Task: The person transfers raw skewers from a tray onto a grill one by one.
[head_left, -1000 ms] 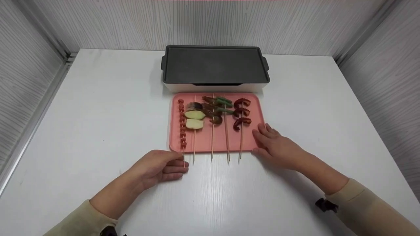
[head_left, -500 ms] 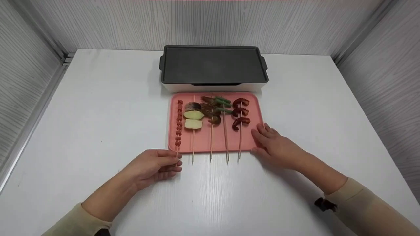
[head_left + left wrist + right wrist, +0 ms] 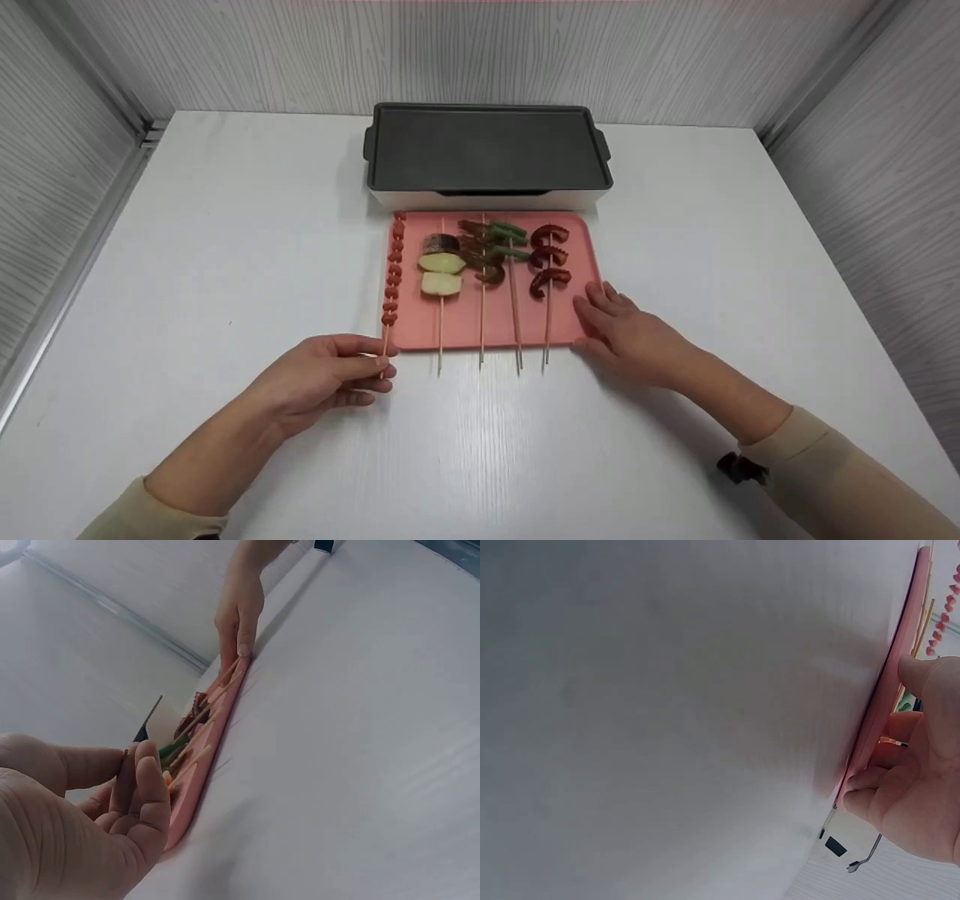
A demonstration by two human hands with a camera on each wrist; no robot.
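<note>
My left hand [image 3: 319,382] pinches the bare lower end of a skewer of small red pieces [image 3: 394,270], between thumb and fingers. That skewer is above the left rim of the pink tray [image 3: 469,322]; the right wrist view shows its red pieces [image 3: 941,626] raised over the tray. At the tray's near right corner, my right hand [image 3: 634,337] holds the edge, thumb at the front rim and fingers along the side. Still lying on the tray are a skewer of pale slices [image 3: 442,283], one of brown pieces [image 3: 491,275], one of green pieces [image 3: 510,232] and one of red tentacle-like pieces [image 3: 551,277].
Directly behind the tray stands a flat dark griddle [image 3: 491,150] on a white base [image 3: 405,200]. Both are on a white table [image 3: 712,247], with grey wood-grain panels [image 3: 480,52] at its back and sides. Several skewer ends stick out past the tray's front rim.
My left hand has taken hold of the red-piece skewer and carried it left and up off the tray toward its left rim. The right hand stays at the tray's corner.
</note>
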